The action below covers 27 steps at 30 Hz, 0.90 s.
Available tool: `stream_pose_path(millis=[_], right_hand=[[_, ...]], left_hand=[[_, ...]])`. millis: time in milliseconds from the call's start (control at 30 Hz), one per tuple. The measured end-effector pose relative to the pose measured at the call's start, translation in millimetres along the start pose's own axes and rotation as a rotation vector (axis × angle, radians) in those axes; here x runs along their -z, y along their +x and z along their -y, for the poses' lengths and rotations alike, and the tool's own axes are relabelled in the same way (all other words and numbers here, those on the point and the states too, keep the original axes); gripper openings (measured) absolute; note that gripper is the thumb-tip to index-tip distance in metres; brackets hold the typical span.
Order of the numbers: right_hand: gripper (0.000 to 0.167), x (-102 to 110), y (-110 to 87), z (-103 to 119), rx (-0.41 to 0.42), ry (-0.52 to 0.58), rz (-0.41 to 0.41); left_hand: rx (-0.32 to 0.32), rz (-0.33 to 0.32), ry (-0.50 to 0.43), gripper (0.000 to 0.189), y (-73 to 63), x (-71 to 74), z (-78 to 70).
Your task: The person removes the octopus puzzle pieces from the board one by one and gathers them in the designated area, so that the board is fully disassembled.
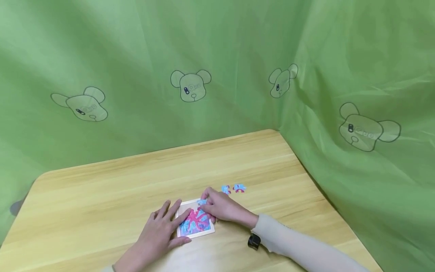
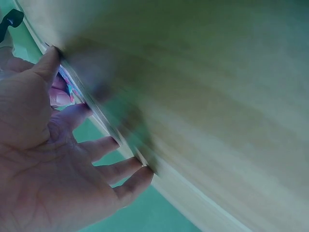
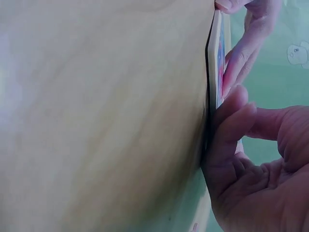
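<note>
A wooden jigsaw tray [image 1: 197,236] lies on the table, holding a pink and blue puzzle picture [image 1: 194,222] with bare wood showing at its upper left. My left hand [image 1: 158,230] is spread along the tray's left side, index finger over the picture and thumb near the front edge. In the left wrist view its fingers [image 2: 128,186] reach down to the tabletop. At the tray's upper right corner, my right hand [image 1: 221,207] pinches a light blue jigsaw piece [image 1: 202,202] between thumb and index finger. Its other fingers curl beside the tray's right edge, partly hiding it.
Two loose jigsaw pieces, one blue and red [image 1: 225,189] and another [image 1: 239,187] to its right, lie beyond my right hand. A green curtain [image 1: 142,75] with bear outlines hangs behind and right of the wooden table [image 1: 136,185]. A black band [image 1: 253,241] shows at my right sleeve.
</note>
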State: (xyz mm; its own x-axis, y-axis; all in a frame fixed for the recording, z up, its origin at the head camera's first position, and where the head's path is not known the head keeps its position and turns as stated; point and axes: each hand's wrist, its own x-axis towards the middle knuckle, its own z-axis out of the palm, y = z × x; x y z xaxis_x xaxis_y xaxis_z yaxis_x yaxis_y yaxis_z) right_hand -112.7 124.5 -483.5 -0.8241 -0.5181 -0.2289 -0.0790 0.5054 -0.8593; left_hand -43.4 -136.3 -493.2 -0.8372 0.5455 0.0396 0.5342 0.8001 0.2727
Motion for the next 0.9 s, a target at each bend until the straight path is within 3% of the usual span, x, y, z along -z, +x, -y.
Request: stream_pose_path(millis=[300,900], right_hand=[[0.009,4.9,-0.3,-1.0,-0.004,0.057,0.021],[0.009,16.0,-16.6,-3.1,0.071,0.042,-0.049]], left_hand=[[0.011,-0.017,-0.003,0.078,0.7,0.0,0.0],[0.011,0.016,-0.005,0.08,2.2,0.4,0.8]])
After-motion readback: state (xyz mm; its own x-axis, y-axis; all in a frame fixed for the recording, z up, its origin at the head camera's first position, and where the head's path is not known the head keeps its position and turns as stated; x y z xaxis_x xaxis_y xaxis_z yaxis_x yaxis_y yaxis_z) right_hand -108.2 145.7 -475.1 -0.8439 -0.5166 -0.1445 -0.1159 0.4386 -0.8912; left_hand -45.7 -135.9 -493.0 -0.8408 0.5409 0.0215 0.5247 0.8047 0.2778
